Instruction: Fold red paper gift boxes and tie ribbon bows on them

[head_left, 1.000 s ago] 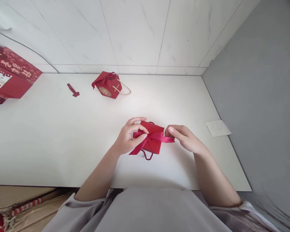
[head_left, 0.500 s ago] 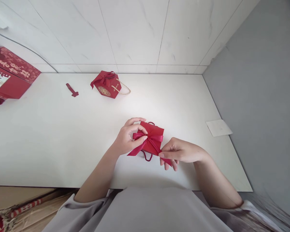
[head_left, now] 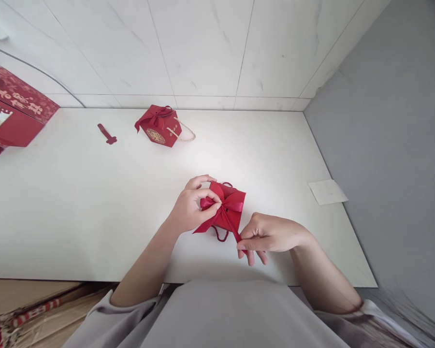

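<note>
In front of me on the white table stands a small red gift box (head_left: 223, 221), with cord handles at its far and near sides. A crimson ribbon (head_left: 235, 207) is tied in a bow across its top. My left hand (head_left: 193, 207) pinches the bow at its knot between thumb and forefinger, the other fingers along the box's left edge. At the box's near right corner, my right hand (head_left: 266, 234) pinches one ribbon tail between thumb and forefinger and holds it taut. The other tail hangs toward the near left.
Farther back stands another red gift box (head_left: 163, 126) with a bow and a gold cord handle. Left of it lies a flat red strip (head_left: 107, 134). Large red packages (head_left: 25, 113) sit at the far left. White paper (head_left: 328, 192) lies at the right edge by the grey wall.
My right hand has moved slightly nearer to me, pulling the ribbon tail straighter. The box's top flaps have lifted a little at the bow. My left hand stays at the knot.
</note>
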The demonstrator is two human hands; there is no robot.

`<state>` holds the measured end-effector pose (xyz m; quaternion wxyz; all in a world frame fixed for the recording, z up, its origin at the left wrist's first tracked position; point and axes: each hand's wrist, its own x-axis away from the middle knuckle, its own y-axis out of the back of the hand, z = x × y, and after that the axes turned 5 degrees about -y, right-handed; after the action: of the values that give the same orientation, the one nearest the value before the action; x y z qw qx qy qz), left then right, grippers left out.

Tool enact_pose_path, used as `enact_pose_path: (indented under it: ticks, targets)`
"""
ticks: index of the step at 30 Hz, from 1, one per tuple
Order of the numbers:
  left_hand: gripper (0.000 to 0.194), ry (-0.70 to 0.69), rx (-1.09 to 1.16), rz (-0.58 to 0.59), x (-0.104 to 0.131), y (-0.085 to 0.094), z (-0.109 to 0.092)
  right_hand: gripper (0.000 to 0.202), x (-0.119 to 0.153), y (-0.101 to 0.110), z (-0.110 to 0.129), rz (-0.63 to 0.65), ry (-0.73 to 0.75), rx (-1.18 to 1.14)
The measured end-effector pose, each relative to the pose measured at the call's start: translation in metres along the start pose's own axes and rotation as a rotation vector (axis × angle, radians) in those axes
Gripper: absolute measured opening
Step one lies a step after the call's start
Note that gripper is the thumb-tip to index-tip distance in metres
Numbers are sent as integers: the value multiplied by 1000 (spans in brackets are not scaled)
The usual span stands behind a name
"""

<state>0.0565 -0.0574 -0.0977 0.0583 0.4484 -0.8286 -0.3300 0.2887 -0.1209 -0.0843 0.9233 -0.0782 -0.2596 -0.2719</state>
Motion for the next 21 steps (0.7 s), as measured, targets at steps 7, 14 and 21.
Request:
enact_pose_path:
  ticks: [7,14,21]
  targets:
    - [7,-22,26,-143,-1,-9,2,39,-5,0,-7,-35,-20,22]
    - [37,77,116,-313,-3,-9,8,30,2,9,-11,-121,-79,27]
    - [53,345,223,5,4,32,24,26,8,21,-25,-410,-104,117]
